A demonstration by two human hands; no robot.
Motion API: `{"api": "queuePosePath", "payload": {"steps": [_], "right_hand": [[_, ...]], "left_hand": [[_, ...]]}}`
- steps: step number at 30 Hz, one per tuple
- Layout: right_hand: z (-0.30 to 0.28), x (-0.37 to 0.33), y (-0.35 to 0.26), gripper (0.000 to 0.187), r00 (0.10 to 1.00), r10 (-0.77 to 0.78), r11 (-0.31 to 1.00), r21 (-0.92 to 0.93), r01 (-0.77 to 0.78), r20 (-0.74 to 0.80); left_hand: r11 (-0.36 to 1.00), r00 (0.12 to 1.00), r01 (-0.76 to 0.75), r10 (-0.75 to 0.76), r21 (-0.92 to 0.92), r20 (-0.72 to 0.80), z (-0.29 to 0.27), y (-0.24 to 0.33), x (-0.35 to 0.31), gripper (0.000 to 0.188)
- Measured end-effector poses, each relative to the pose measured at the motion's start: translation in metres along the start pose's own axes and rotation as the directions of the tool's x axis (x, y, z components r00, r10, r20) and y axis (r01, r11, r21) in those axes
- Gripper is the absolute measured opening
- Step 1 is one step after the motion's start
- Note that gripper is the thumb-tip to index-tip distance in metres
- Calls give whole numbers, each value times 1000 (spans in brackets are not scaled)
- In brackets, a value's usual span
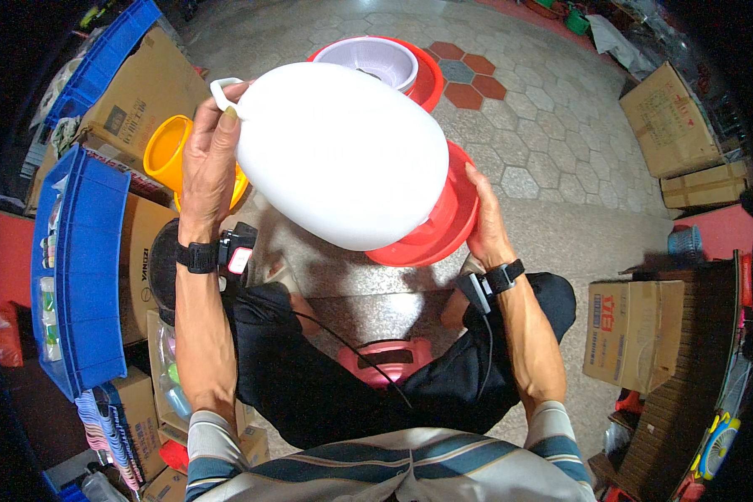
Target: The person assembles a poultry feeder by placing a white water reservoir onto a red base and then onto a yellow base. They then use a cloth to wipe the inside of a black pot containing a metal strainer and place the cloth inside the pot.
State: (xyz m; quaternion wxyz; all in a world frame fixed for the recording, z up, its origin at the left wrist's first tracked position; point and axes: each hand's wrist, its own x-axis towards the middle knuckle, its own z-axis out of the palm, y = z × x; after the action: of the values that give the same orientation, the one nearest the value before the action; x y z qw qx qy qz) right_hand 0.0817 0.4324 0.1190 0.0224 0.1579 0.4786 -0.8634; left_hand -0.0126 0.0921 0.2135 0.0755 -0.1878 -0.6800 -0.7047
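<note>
A poultry drinker is tilted on its side above my knees, with a big white rounded jar (343,155) and a red dish base (460,213). My left hand (212,146) grips the jar's narrow end, beside its small white loop handle (224,94); the fingertips are partly hidden behind it. On the other end, my right hand (489,222) holds the rim of the red base, thumb along the edge and the other fingers out of sight behind it. The jar covers part of the base.
Behind the drinker, a pale lilac basin (402,60) sits in a larger red basin (431,79) on the floor. A yellow container (166,151) stands left of my left wrist. Blue crates (84,276) and cardboard boxes (146,84) line the left; more boxes (632,335) stand right. A pink stool (385,361) shows between my legs.
</note>
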Motion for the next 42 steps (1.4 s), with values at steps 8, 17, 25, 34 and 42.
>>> {"api": "queuePosePath", "payload": {"steps": [8, 17, 25, 34, 42], "right_hand": [[-8, 8, 6, 65, 999, 31, 999, 13, -31, 28], [-5, 4, 4, 60, 999, 32, 996, 82, -30, -14], [5, -7, 0, 64, 985, -55, 998, 20, 53, 161], [1, -8, -5, 64, 991, -121, 991, 60, 118, 52], [-1, -4, -8, 59, 984, -175, 977, 124, 174, 1]], "left_hand": [[997, 993, -61, 66, 50, -99, 10, 0, 1, 71], [992, 976, 113, -100, 60, -196, -18, -25, 7, 64], [996, 965, 79, -68, 35, -254, -16, -28, 6, 63], [988, 981, 85, -60, 130, -185, -21, -32, 9, 53], [967, 981, 77, -30, 244, -191, -10, -25, 5, 57]]}}
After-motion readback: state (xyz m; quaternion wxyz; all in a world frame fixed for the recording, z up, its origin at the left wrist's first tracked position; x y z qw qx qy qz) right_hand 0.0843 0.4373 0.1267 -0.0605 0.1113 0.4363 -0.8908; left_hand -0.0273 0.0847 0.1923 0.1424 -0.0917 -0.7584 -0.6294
